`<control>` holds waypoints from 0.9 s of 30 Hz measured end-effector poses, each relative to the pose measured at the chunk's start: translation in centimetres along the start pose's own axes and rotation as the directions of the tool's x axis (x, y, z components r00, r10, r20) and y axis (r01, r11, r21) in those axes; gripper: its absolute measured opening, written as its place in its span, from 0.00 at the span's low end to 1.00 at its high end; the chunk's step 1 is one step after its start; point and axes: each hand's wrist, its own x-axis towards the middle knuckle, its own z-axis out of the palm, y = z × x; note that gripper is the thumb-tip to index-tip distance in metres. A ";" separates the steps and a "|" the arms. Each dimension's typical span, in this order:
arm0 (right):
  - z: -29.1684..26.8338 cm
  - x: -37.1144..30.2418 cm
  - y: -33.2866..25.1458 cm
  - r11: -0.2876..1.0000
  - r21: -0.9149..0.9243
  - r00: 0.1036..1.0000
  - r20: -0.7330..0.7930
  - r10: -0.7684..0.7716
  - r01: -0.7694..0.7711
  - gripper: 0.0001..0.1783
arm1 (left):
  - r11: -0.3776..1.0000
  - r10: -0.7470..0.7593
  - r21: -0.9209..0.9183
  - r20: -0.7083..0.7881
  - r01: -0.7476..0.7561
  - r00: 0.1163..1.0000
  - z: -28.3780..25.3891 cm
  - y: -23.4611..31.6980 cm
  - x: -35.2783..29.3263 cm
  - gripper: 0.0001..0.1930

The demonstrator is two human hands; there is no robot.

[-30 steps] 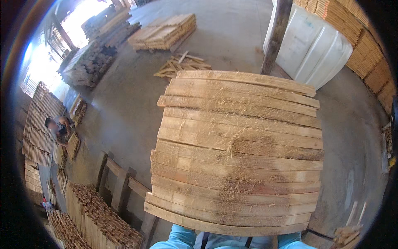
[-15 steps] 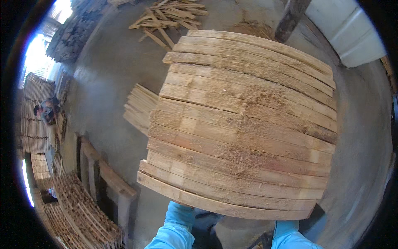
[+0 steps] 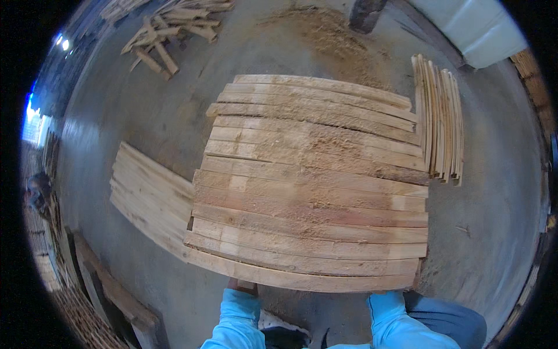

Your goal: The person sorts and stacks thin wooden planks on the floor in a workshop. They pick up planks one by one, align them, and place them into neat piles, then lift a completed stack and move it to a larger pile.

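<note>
A wide load of sawdust-covered wooden slats point(image 3: 311, 192), laid side by side, is held in front of me. My left hand point(image 3: 243, 286) is under its near edge at the left, closed around it; only part of the hand shows below the slats. At the near right, the blue right sleeve point(image 3: 388, 308) reaches under the same edge. The slats hide my right hand and its fingers. Sawdust lies thickest across the middle of the load.
Pale slats point(image 3: 148, 200) lie on the floor at the left, partly behind the load. Another slat bundle point(image 3: 439, 119) lies at the right. Scrap wood point(image 3: 165, 35) is heaped far left, near scattered sawdust point(image 3: 334, 41) and a post point(image 3: 365, 14). A timber frame point(image 3: 110, 285) stands near left.
The load now looks smaller and sits further left in view. The slat bundle on the right has come into sight, and more of the floor slats at the left show. Both arms stay at the near edge.
</note>
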 end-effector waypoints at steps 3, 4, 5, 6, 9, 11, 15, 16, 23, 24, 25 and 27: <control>2.4 1.5 -1.4 0.994 0.104 0.999 -0.023 -0.039 0.041 0.19 | 0.981 0.193 0.009 -0.114 -0.193 0.975 -2.8 2.7 2.2 0.25; 3.3 2.6 -2.4 0.989 0.139 0.998 -0.039 -0.045 0.050 0.19 | 0.962 0.273 0.028 -0.149 -0.272 0.950 -3.5 4.4 4.1 0.25; 4.3 3.7 -3.7 0.983 0.167 0.996 -0.064 -0.064 0.074 0.19 | 0.942 0.336 0.051 -0.186 -0.333 0.923 -4.3 6.1 5.8 0.25; 4.8 5.1 -5.1 0.979 0.176 0.991 -0.102 -0.087 0.104 0.19 | 0.921 0.390 0.073 -0.223 -0.383 0.893 -4.8 7.7 7.6 0.25; 3.6 10.7 -10.5 0.981 0.137 0.970 -0.222 -0.102 0.134 0.18 | 0.897 0.436 0.187 -0.224 -0.401 0.872 -5.7 14.3 14.2 0.25; 1.8 14.3 -14.4 0.991 0.068 0.949 -0.303 -0.088 0.114 0.18 | 0.905 0.391 0.259 -0.193 -0.338 0.900 -5.6 17.7 17.6 0.25; 0.1 16.0 -16.7 0.996 -0.084 0.928 -0.371 -0.034 0.003 0.18 | 0.909 0.301 0.347 -0.155 -0.233 0.941 -5.3 19.9 19.9 0.25; 0.2 15.8 -16.4 0.992 -0.123 0.922 -0.386 -0.028 -0.022 0.18 | 0.908 0.289 0.355 -0.151 -0.221 0.945 -5.2 20.0 20.1 0.25; -2.1 14.8 -13.1 0.918 -0.395 0.901 -0.411 -0.141 -0.036 0.17 | 0.900 0.267 0.388 -0.136 -0.197 0.954 -6.4 19.6 21.1 0.25; -3.6 14.6 -13.4 0.842 -0.539 0.897 -0.371 -0.240 0.002 0.17 | 0.898 0.274 0.391 -0.140 -0.201 0.952 -6.8 19.6 21.2 0.25; -5.5 14.2 -13.9 0.780 -0.623 0.892 -0.322 -0.317 0.053 0.17 | 0.895 0.273 0.399 -0.141 -0.198 0.952 -7.2 19.6 21.2 0.25; -9.5 12.2 -16.4 0.831 -0.527 0.898 -0.257 -0.358 0.181 0.17 | 0.893 0.269 0.409 -0.149 -0.188 0.952 -8.5 19.5 21.8 0.25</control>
